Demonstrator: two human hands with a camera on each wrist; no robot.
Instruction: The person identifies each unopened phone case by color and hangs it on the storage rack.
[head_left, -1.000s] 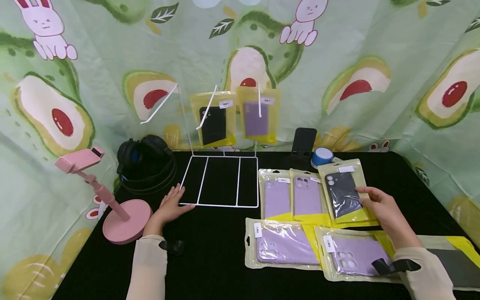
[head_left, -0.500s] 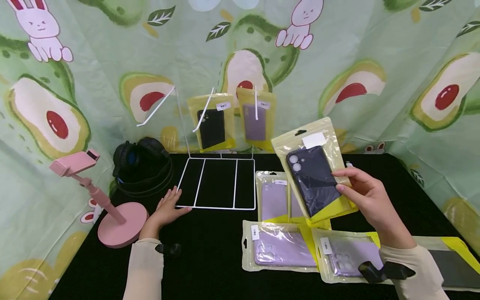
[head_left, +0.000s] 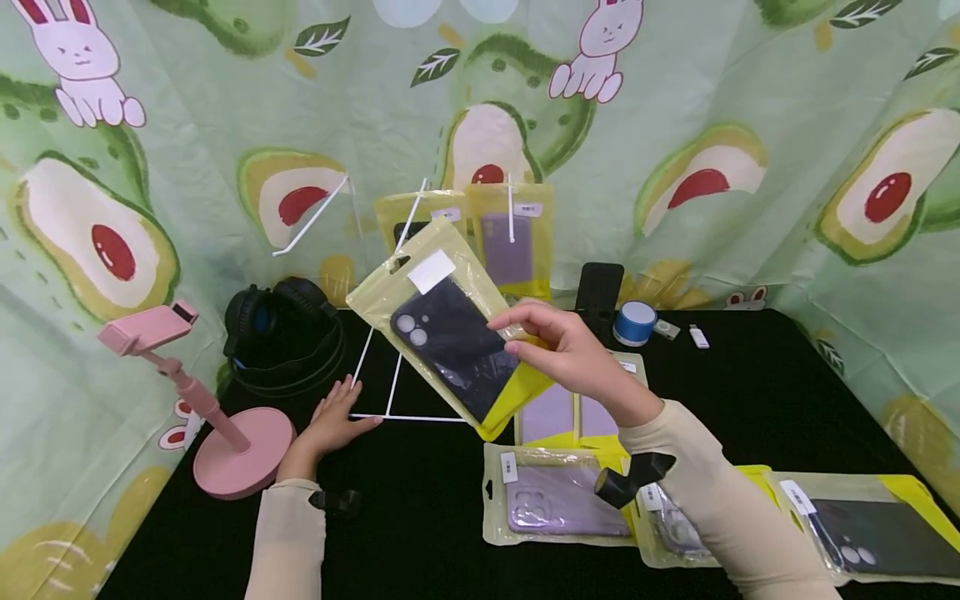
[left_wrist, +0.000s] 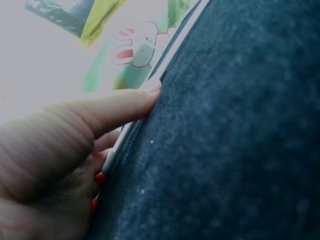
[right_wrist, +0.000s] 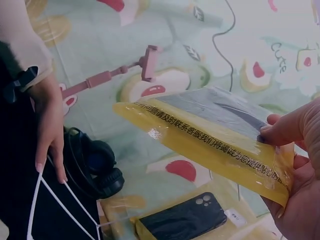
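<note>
My right hand (head_left: 564, 348) pinches the right edge of a bagged black phone case (head_left: 453, 342), between thumb and fingers. The bag is tilted in the air in front of a white wire display rack (head_left: 423, 418), its hang hole and white label toward the upper left. In the right wrist view the bag's yellow printed bottom strip (right_wrist: 210, 150) faces the camera. My left hand (head_left: 335, 421) rests at the rack's front left corner, fingers extended, thumb along the front wire. On the rack hang a bagged black case (right_wrist: 185, 217), partly hidden in the head view, and a bagged purple case (head_left: 495, 250).
Several bagged phone cases (head_left: 566, 500) lie on the black cloth at the right. Behind them are a black phone stand (head_left: 600, 287), a blue round tin (head_left: 634, 323) and a small white stick (head_left: 699, 337). Headphones (head_left: 281, 333) and a pink phone holder (head_left: 243, 450) stand left.
My right hand has lifted the bagged black phone case from the right-hand group and carried it left, up to the rack's hooks. My left hand has stayed at the rack's corner.
</note>
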